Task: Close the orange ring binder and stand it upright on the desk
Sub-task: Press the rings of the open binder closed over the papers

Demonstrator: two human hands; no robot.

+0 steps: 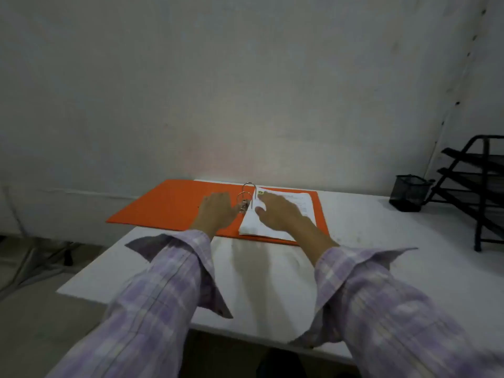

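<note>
Orange ring binder flat and open, spine pointing away, both hands spread flat on it.

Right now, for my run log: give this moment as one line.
orange ring binder: open flat on desk | left hand: at rings | right hand: on papers | standing: not done

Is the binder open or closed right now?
Open. The binder lies flat on the desk, covers spread, rings and paper exposed. Left hand is at the rings; right hand on the paper.
</note>
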